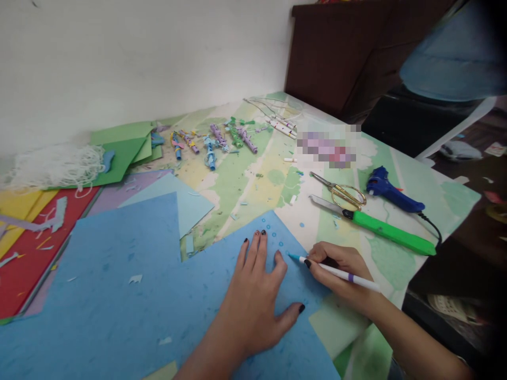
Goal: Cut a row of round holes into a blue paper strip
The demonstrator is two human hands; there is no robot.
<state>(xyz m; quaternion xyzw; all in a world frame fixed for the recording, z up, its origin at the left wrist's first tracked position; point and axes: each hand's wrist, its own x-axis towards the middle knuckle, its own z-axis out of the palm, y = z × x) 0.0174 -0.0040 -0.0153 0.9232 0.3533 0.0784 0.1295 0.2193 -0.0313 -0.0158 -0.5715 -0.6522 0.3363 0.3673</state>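
Observation:
A large sheet of blue foam or paper (pixel 130 253) covers the near part of the table. My left hand (pixel 255 287) lies flat on its right arm, fingers spread. My right hand (pixel 344 269) pinches a white felt-tip pen (pixel 336 272) with a purple band; its blue tip touches the sheet just right of my left fingertips. A row of small blue circles (pixel 274 235) runs from the sheet's far corner down to the pen tip. Beyond my right hand lie a green-handled utility knife (pixel 392 232) and gold-handled scissors (pixel 346 195).
A blue glue gun (pixel 396 192) with a black cord rests at the right. Several decorated paper rolls (pixel 210 153) and pens (pixel 282 128) lie farther back. White string (pixel 59 166) sits on green sheets (pixel 129 158) at the left, near a red sheet (pixel 51 253). Paper scraps are scattered about.

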